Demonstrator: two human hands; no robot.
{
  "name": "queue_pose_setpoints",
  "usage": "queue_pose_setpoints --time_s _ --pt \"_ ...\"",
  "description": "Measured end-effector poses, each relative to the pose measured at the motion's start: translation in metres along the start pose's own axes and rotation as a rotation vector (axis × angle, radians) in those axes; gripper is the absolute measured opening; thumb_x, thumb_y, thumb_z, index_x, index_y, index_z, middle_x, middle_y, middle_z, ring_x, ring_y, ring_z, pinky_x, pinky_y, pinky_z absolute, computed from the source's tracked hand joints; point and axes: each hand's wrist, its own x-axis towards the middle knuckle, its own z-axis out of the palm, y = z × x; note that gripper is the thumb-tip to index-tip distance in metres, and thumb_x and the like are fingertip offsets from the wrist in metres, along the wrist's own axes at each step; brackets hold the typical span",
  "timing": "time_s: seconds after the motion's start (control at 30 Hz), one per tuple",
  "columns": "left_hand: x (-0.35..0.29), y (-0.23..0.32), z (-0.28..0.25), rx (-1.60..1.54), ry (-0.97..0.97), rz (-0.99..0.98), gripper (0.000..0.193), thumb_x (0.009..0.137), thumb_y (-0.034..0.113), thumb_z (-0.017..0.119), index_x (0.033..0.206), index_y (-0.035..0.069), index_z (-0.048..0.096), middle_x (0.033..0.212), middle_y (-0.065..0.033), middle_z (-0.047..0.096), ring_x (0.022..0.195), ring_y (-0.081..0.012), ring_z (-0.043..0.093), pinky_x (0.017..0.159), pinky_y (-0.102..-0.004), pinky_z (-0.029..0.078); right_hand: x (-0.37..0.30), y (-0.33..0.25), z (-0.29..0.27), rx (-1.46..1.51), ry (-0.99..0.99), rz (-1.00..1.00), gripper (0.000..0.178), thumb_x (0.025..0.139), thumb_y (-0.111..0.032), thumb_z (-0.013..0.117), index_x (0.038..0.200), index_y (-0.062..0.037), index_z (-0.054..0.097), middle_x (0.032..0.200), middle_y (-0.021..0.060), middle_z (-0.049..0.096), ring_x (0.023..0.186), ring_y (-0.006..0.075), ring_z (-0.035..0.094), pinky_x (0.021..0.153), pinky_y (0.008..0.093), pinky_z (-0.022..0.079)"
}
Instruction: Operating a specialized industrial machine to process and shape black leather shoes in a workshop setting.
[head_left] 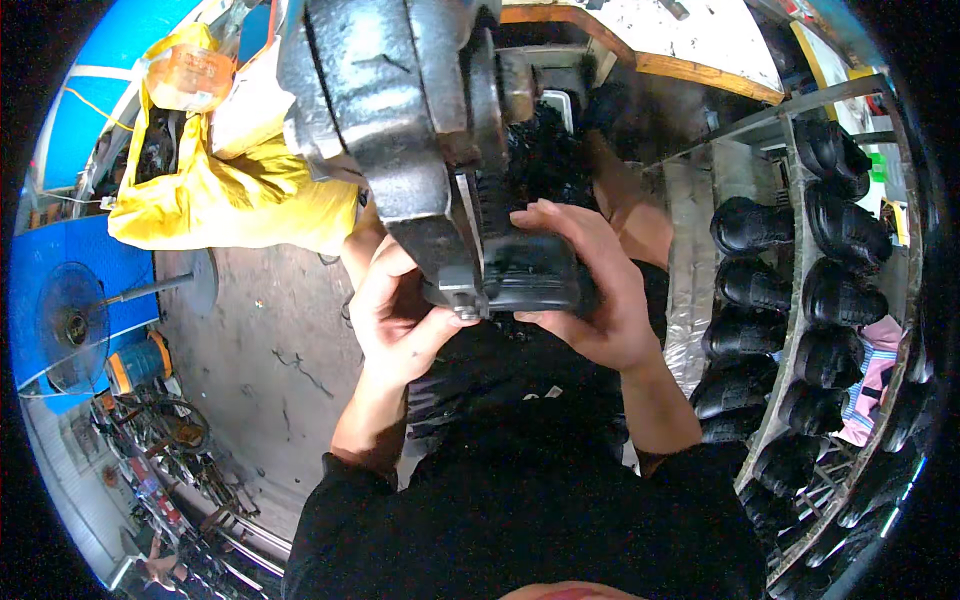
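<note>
A large dark metal machine head (375, 110) reaches down from the top of the picture, with a bolted lower end (460, 290). Against its right side is a black shoe (535, 272), its rounded, ridged end toward me. My right hand (610, 290) is closed around the shoe from the right, fingers on the far side and thumb on the near side. On the left, my left hand (392, 315) curls in at the machine's lower end, thumb tip by the bolt. The machine hides its fingertips and whatever they grip.
A rack (795, 300) at right carries several black shoes (750, 225). Yellow plastic bags (240, 205) lie at upper left, with an orange-lidded container (190, 78) above. A standing fan (75, 325) is at far left. A white-topped table (690, 40) stands at the back.
</note>
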Motion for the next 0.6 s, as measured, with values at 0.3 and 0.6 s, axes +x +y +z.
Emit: queue_pose_setpoints --time_s 0.3,0.6 --pt "-0.009 -0.017 -0.006 -0.087 0.074 -0.039 0.051 0.081 0.007 0.082 0.125 -0.001 0.058 0.121 -0.0112 0.060 0.117 -0.0229 0.057 0.103 -0.0366 0.043 0.016 -0.006 -0.015 -0.198 -0.095 -0.105 0.079 0.072 -0.020 0.076 0.145 -0.0054 0.048 0.133 0.0125 0.059 0.120 0.0356 0.055 0.105 0.0458 0.043" --pt "-0.020 -0.027 -0.011 -0.100 0.091 0.003 0.055 0.081 0.002 0.080 0.130 0.002 0.054 0.130 -0.0092 0.057 0.117 -0.0208 0.057 0.102 -0.0360 0.045 0.030 -0.021 -0.023 -0.275 -0.179 -0.103 0.082 0.068 -0.013 0.077 0.145 -0.0069 0.049 0.116 0.0115 0.061 0.112 0.0345 0.056 0.099 0.0449 0.048"
